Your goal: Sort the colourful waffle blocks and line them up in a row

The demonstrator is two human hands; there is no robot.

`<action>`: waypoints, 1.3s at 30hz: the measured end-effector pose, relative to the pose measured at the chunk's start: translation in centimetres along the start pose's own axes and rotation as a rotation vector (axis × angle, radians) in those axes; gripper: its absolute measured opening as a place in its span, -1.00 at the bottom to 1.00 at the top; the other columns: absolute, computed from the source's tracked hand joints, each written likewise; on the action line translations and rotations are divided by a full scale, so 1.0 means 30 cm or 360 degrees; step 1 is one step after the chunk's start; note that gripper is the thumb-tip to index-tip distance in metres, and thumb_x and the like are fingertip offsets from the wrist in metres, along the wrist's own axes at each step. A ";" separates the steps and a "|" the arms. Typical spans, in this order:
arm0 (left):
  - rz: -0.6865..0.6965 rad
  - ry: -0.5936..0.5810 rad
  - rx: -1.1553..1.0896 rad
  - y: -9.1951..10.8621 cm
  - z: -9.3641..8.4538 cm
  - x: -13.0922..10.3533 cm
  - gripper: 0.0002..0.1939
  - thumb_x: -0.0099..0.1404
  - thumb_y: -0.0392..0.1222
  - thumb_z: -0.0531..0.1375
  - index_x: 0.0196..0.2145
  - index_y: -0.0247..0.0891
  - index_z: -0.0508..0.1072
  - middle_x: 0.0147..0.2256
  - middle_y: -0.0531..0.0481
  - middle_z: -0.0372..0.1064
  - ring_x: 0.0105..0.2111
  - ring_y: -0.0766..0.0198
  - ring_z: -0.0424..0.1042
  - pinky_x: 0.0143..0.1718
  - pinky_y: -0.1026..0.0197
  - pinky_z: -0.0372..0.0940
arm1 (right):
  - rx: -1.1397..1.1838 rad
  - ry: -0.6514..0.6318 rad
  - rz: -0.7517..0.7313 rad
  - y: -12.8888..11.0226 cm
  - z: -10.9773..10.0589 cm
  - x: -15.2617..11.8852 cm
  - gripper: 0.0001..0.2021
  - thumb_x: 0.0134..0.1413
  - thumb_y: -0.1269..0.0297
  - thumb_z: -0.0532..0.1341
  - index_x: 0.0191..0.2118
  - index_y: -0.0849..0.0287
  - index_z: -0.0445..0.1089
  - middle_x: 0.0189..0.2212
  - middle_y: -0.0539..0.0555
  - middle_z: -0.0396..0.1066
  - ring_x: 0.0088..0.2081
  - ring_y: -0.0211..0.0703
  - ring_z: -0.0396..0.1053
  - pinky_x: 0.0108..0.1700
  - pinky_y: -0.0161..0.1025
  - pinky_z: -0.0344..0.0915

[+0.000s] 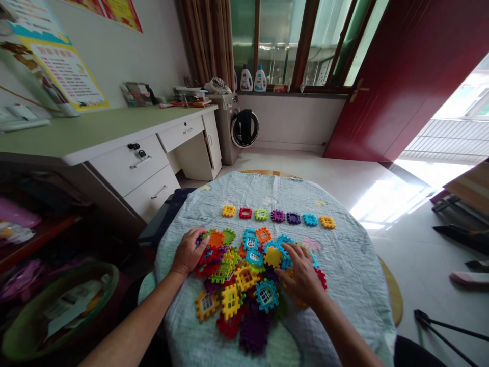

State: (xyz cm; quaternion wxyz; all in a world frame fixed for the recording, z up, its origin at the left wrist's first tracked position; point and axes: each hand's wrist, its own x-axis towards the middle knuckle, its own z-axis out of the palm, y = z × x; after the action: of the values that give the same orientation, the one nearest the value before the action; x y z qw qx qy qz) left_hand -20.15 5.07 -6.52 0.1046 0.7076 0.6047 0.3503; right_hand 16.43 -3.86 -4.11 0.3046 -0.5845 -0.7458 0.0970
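Note:
A loose pile of notched plastic building tiles [246, 278] in many colours lies on the cloth-covered round table. My left hand [188, 253] rests at the pile's left edge, thumb apart from the fingers, beside an orange tile [216, 238]. Over the right part of the pile is my right hand [300, 270], its fingers spread near blue tiles and a yellow tile [272, 257]. Neither hand visibly grips a tile. Beyond the pile, several single tiles stand in a row, from a yellow one [228, 210] to an orange one [327, 222].
A pale blue cloth [344, 285] covers the table. A green-topped desk [114, 122] runs along the left wall, with a washing machine [226, 127] past it. On the left floor is a green basket [110, 285]. A black stand leg [451, 321] lies at the right.

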 end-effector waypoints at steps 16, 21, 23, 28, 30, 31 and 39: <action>0.0025 -0.0006 0.0003 -0.002 0.003 0.003 -0.64 0.26 0.12 0.05 -0.29 -0.19 0.44 -0.18 -0.11 0.47 -0.08 0.06 0.42 0.09 -0.01 0.28 | 0.0186 0.0093 0.0077 -0.014 -0.015 0.024 -0.77 0.26 0.24 0.07 -0.40 0.10 0.37 -0.31 0.06 0.39 -0.20 -0.09 0.28 -0.06 -0.11 0.22; 0.0033 -0.0020 0.0000 -0.011 0.006 0.004 -0.64 0.26 0.12 0.06 -0.30 -0.22 0.45 -0.18 -0.12 0.47 -0.08 0.06 0.42 0.09 -0.01 0.27 | 0.0409 0.0094 0.0172 0.005 -0.019 0.021 -0.65 0.31 0.12 0.01 -0.46 0.11 0.34 -0.40 0.03 0.37 -0.29 -0.15 0.29 -0.15 -0.20 0.23; 0.0031 -0.0016 0.0000 -0.011 0.006 0.005 -0.64 0.26 0.12 0.06 -0.30 -0.22 0.45 -0.18 -0.13 0.47 -0.08 0.06 0.42 0.09 -0.01 0.26 | 0.0458 0.0092 0.0235 0.014 -0.016 0.017 -0.62 0.32 0.10 -0.01 -0.46 0.11 0.35 -0.42 0.02 0.35 -0.32 -0.16 0.29 -0.19 -0.23 0.23; 0.0024 -0.0014 -0.0013 -0.007 0.005 0.005 -0.65 0.25 0.11 0.06 -0.29 -0.22 0.45 -0.17 -0.14 0.47 -0.08 0.06 0.41 0.10 -0.02 0.25 | 0.0411 0.0205 0.0261 0.025 -0.024 0.014 -0.70 0.29 0.12 0.05 -0.40 0.11 0.37 -0.40 0.03 0.38 -0.30 -0.15 0.31 -0.19 -0.22 0.25; 0.0026 -0.0008 -0.0021 -0.005 0.005 0.004 -0.65 0.26 0.10 0.06 -0.29 -0.22 0.44 -0.17 -0.14 0.46 -0.08 0.06 0.41 0.10 -0.02 0.25 | 0.0318 0.0351 0.0217 0.028 -0.034 0.015 -0.76 0.27 0.16 0.08 -0.36 0.11 0.37 -0.37 0.05 0.39 -0.26 -0.12 0.32 -0.14 -0.18 0.26; 0.0026 -0.0005 -0.0024 -0.004 0.005 0.003 -0.66 0.26 0.10 0.06 -0.29 -0.22 0.44 -0.17 -0.14 0.46 -0.07 0.06 0.41 0.10 -0.02 0.25 | 0.0257 0.0427 0.0178 0.029 -0.038 0.015 -0.79 0.26 0.18 0.09 -0.35 0.11 0.37 -0.35 0.06 0.39 -0.23 -0.10 0.32 -0.10 -0.15 0.26; 0.0002 -0.0019 -0.0029 0.019 -0.006 0.000 -0.67 0.28 0.08 0.05 -0.31 -0.21 0.45 -0.20 -0.11 0.48 -0.09 0.09 0.42 0.08 0.01 0.26 | 0.0115 0.0034 -0.0049 0.023 -0.022 0.008 -0.85 0.22 0.23 0.14 -0.37 0.09 0.35 -0.33 0.06 0.37 -0.27 -0.14 0.34 -0.18 -0.20 0.29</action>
State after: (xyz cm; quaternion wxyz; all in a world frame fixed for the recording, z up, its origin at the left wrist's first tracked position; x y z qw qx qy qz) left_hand -19.83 4.87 -6.07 0.1145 0.7090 0.6004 0.3516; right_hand 17.32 -3.58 -3.85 0.3349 -0.5624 -0.7475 0.1129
